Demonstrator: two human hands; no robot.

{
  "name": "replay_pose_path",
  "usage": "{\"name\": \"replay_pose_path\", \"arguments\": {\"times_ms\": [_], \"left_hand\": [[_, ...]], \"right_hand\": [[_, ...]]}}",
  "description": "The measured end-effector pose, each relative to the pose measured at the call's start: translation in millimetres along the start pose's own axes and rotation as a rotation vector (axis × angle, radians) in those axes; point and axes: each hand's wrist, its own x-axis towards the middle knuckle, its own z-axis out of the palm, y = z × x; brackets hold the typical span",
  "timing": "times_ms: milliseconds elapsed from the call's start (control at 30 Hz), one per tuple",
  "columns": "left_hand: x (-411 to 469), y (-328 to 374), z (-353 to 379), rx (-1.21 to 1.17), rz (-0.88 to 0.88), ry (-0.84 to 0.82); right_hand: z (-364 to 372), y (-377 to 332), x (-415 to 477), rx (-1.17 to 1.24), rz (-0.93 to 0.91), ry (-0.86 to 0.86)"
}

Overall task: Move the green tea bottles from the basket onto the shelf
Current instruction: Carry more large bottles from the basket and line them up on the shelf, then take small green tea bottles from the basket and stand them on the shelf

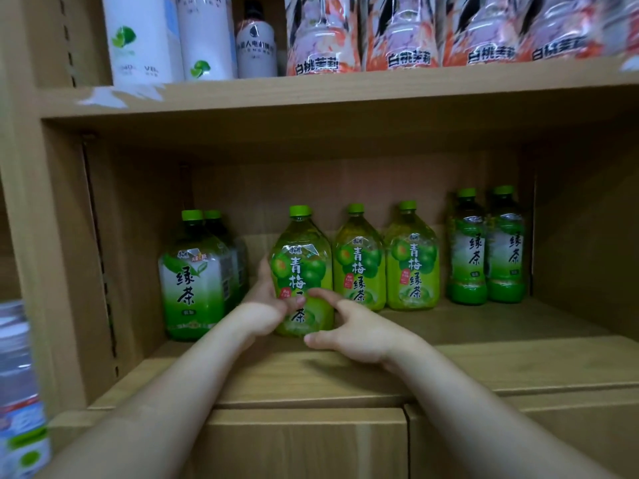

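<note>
Green tea bottle (300, 261), left hand (264, 304) grasping it, right hand (359, 330) loose beside (perhaps touching)

The left hand (266, 302) has its fingers hidden behind the held bottle (302, 257); its thumb covers part of the label. Left of that bottle, a rear bottle (216, 224) is mostly hidden by the front bottle (192, 281). Above it, the upper-row bottles (321, 32) are cut by the top edge. Far left, blurred bottles (20, 392) run off frame.
</note>
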Motion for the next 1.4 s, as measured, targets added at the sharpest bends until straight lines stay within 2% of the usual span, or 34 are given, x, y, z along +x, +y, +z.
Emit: {"name": "replay_pose_path", "arguments": {"times_ms": [100,167,267,333,433,533,700,933,1100,1200,1400], "left_hand": [[-7,-2,-1,-0.04,-0.143,-0.046],[-11,5,1,0.064,-0.162,0.025],[-23,35,1,0.249,0.002,0.322],[-41,62,7,0.201,0.227,0.386],[-77,104,35,0.064,0.426,0.199],[-112,141,79,-0.077,0.509,-0.042],[-173,187,177,-0.275,0.635,-0.368],[-286,242,340,-0.326,0.739,-0.744],[-380,282,441,-0.504,0.64,-1.029],[-440,299,496,-0.539,0.608,-1.135],[-555,321,582,-0.396,0.663,-1.266]], "right_hand": [[-6,-10,-14,-0.012,0.001,0.062],[-21,-19,-30,-0.043,-0.031,0.158],[-57,-32,-69,-0.054,-0.069,0.255],[-84,-39,-102,-0.051,-0.088,0.27],[-121,-48,-152,-0.127,-0.121,0.281],[-154,-51,-207,-0.176,-0.133,0.291],[-199,-22,-322,-0.133,-0.018,0.251],[-241,30,-524,-0.039,0.229,0.598],[-247,40,-670,0.006,0.45,0.902],[-246,49,-753,0.025,0.561,1.069],[-233,91,-904,0.075,0.796,1.292]]}}
